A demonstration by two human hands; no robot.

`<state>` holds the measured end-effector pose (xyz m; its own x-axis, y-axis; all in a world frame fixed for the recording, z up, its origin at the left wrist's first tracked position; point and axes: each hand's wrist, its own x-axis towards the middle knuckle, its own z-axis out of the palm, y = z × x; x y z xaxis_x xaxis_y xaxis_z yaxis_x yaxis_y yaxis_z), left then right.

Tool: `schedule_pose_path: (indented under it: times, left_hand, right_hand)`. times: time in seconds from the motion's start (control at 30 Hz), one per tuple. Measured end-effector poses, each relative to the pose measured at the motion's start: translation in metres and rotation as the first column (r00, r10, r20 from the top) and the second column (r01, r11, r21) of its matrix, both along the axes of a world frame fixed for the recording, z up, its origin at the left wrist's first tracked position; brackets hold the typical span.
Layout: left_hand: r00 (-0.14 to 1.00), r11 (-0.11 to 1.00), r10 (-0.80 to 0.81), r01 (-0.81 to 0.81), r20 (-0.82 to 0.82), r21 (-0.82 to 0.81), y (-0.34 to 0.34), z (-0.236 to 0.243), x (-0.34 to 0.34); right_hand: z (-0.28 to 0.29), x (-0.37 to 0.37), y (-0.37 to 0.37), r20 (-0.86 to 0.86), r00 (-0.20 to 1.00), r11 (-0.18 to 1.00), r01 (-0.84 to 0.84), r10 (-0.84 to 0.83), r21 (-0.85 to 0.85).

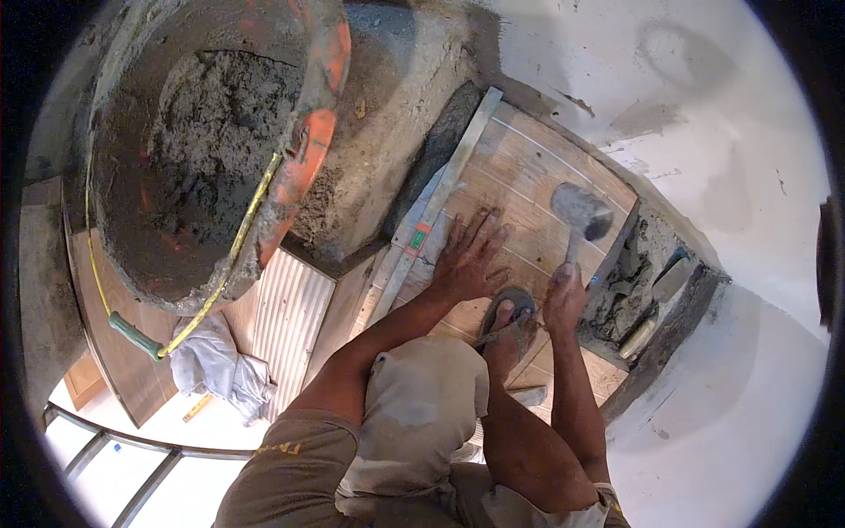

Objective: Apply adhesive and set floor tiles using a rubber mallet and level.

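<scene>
My left hand (473, 257) lies flat with fingers spread on a wood-look floor tile (519, 167), close to a long metal spirit level (453, 172) along the tiles' left edge. My right hand (564, 299) is wrapped round the handle of a rubber mallet (581, 209). The mallet's grey, dusty head is over the tiles near their right edge; whether it touches them I cannot tell. Right of the tiles, a trowel (639, 336) with a pale handle rests in a strip of wet mortar (620, 295). My sandalled foot (506, 339) stands on the tiles between my hands.
A large orange bucket (321, 150) of grey mortar stands at the upper left, with a yellow rope handle (255, 207). Below it are a crumpled cloth (220, 361) and ridged-back tiles (286, 308). A white wall (748, 334) bounds the right side.
</scene>
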<state>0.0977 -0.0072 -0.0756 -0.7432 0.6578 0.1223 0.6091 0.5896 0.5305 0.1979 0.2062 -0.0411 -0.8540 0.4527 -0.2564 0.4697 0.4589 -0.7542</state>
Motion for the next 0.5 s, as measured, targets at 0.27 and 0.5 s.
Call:
schedule_pose_path:
  times: [0.27, 0.5]
  left_hand:
    - [0.999, 1.000, 0.013, -0.013, 0.051, -0.006, 0.001, 0.002, 0.003]
    - [0.996, 0.997, 0.050, -0.055, 0.076, 0.060, 0.020, 0.008, 0.001]
  right_hand:
    - [-0.009, 0.018, 0.007, -0.176, 0.984, 0.990, 0.024, 0.000, 0.135]
    - [-0.036, 0.056, 0.032, -0.216, 0.908, 0.910, 0.290, -0.359, -0.296]
